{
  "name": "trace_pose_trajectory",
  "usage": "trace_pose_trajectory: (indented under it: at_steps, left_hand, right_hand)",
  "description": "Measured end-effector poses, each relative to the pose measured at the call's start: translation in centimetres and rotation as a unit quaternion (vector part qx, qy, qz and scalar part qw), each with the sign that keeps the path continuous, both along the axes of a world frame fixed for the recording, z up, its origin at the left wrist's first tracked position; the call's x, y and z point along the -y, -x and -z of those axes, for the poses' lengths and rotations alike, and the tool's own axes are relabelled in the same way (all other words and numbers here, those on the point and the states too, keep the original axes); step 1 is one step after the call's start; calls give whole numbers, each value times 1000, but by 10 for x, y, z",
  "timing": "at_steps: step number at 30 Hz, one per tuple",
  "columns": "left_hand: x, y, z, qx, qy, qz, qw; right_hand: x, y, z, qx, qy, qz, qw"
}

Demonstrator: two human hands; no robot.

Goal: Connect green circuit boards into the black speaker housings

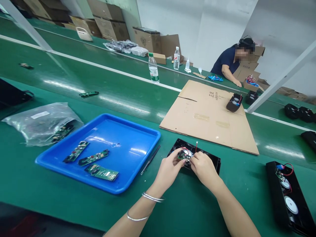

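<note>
A green circuit board point(182, 155) is pinched by the left hand point(169, 167) and right hand point(204, 168), perhaps for wiring, so it must be kept still.

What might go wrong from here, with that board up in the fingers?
The green circuit board is held above the open black housing, so a slip from the left hand might drop it inside.

A thin red lead sticks up beside the right hand and could get snagged.

Tweezers lie loose by the blue tray; a sweep of the left arm may knock them.
</note>
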State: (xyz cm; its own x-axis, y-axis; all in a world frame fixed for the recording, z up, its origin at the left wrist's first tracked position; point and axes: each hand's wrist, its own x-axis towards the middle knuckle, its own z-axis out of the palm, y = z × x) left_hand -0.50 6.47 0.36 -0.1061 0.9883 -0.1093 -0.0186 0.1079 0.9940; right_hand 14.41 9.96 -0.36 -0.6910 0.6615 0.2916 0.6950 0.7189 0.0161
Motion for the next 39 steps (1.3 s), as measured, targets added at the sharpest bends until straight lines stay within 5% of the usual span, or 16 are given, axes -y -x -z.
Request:
trace_pose_trajectory:
  at_steps: [14,23,39]
  left_hand:
    - [0,0,8,-74,-30,18,997]
    - [-4,5,8,-42,-35,56,997]
    - [0,-5,10,-8,7,-47,999]
  right_hand:
    - [0,1,3,30,22,1,999]
    - [-8,-3,-2,-48,153,24,987]
    - [-12,-1,-1,-169,164,148,961]
